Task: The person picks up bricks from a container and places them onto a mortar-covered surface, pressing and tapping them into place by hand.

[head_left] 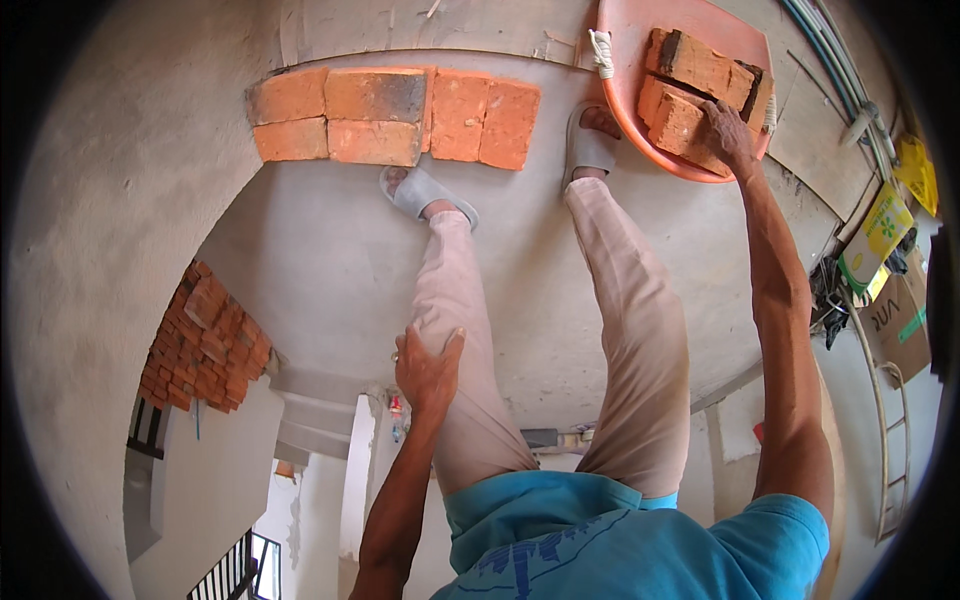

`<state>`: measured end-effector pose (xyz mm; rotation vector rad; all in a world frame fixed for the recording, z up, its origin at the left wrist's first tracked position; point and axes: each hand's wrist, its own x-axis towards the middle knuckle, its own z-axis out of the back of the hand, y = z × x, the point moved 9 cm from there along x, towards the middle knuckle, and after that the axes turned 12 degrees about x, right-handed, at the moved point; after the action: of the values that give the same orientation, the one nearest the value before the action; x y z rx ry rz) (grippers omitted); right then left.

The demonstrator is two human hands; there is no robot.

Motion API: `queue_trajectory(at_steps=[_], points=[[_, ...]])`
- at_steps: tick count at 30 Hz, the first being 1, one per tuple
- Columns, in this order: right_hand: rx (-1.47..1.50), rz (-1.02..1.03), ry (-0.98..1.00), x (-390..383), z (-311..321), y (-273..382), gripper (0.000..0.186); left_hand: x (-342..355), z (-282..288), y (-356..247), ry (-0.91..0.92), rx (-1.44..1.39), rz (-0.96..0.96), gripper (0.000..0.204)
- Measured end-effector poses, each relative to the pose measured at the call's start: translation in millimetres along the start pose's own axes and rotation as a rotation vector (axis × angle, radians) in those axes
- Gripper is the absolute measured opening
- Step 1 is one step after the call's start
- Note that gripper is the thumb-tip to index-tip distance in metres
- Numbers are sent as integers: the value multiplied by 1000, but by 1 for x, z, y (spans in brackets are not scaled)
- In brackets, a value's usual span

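Note:
My right hand (731,138) reaches into an orange plastic basin (627,128) at the upper right, its fingers closed over the end of a reddish brick (682,126). Several more bricks, among them a dark-edged brick (700,66), lie in the basin around it. My left hand (427,375) rests on my left leg near the knee, thumb apart and nothing in it. Ahead of my feet, a low stack of orange bricks (375,95) lies on the floor in a row; one brick in it has a blackened patch.
Knotted white rope (602,54) is tied at the basin's rim. A large brick pile (205,340) stands at the left, beyond a curved grey wall edge (120,210). Along the right are pipes (850,80), a cardboard box (900,320), a yellow bag (916,175) and a ladder-like frame (893,450).

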<state>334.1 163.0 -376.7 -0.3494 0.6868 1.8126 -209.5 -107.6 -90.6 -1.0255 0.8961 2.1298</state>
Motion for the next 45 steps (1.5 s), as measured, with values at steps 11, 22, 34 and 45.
queue_trajectory(at_steps=[11,22,34,45], points=[[286,-128,204,5,-8,-8,44,-1,-2,1,0,-65,-2,64],[259,-39,276,-4,38,37,40,1,-4,6,-18,-50,1,68],[328,53,18,-25,125,150,39,1,-2,13,-13,-112,3,66],[509,125,320,79,-19,333,43,6,4,22,-42,-94,-30,65]])
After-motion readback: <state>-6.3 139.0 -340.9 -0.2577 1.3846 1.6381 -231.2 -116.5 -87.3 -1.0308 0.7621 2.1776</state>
